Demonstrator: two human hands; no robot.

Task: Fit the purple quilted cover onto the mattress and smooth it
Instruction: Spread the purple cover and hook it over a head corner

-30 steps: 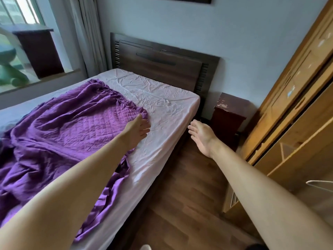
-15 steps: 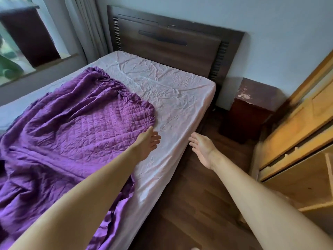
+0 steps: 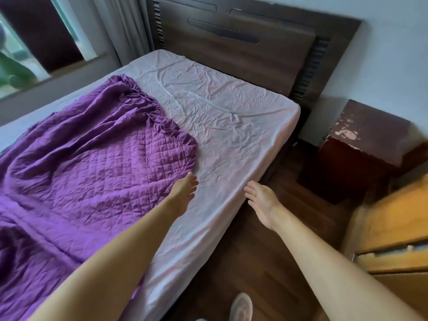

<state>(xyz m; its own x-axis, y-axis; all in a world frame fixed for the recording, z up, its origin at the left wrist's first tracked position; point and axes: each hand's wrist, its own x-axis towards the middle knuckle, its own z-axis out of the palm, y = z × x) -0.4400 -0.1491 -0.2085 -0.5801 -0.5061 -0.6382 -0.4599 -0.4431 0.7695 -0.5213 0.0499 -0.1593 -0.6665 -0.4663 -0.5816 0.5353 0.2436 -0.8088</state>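
While the purple quilted cover [image 3: 92, 163] lies bunched over the window-side part of the mattress [image 3: 231, 117], its gathered elastic edge well short of the headboard [image 3: 243, 47], we're at the fitting step, and smoothing comes later. The left hand [image 3: 183, 189] reaches out with fingers straight and relaxed, right at the cover's nearest corner, holding nothing. Whether its fingertips touch cloth or sheet, I can't tell. The right hand [image 3: 260, 201] is spread too, palm turned inward, hovering just off the mattress's side edge above the wooden floor, gripping nothing.

Next move, by my read: both hands need to pinch that ruffled hem, draw it toward the head-end corner by the nightstand [image 3: 361, 147], and hook the elastic under. It's limp fabric, so expect drag and folds.

Hard to see: the cover's foot end runs out of frame at lower left, and the left forearm hides part of its near edge. 1 shoe [image 3: 240, 306] peeks in at the bottom, and the wardrobe [image 3: 393, 223] at right is blurred.
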